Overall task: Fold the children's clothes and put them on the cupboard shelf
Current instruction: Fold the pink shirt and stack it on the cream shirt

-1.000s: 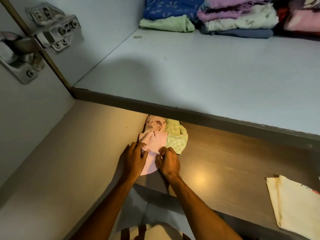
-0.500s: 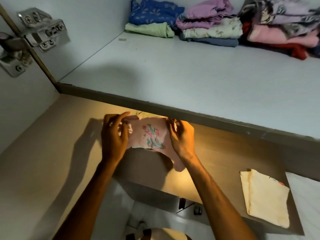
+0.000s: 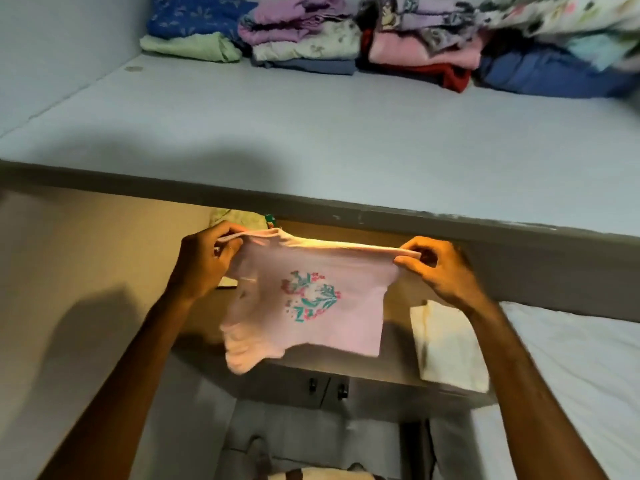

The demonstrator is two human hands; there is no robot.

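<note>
You are holding a small pink children's top [image 3: 308, 306] up in the air in front of you, stretched flat between your two hands. Your left hand [image 3: 204, 265] is pinching the top edge of the garment at its left corner, thumb and fingers closed on the cloth. Your right hand [image 3: 440, 271] is pinching the same edge at the right corner, with the fabric pulled taut between the two grips. The rest of the top is hanging free below, showing a teal and pink floral print [image 3: 310, 296] in the middle, and its lower left corner is drooping in soft folds.

Below and behind the garment, the wooden lower shelf [image 3: 398, 306] is lying in warm light. A folded cream cloth [image 3: 446, 348] is resting on it, just right of the hanging top. A green patterned garment [image 3: 239, 218] is peeking out behind your left hand, partly hidden under the edge of the shelf above.

Beyond your hands, the pale upper cupboard shelf [image 3: 311, 133] is stretching away with its front part bare. Along its back, stacks of folded clothes [image 3: 346, 39] are sitting side by side: blue over green at the left, then lilac and cream, then pink over red, with more blue at the far right.
</note>
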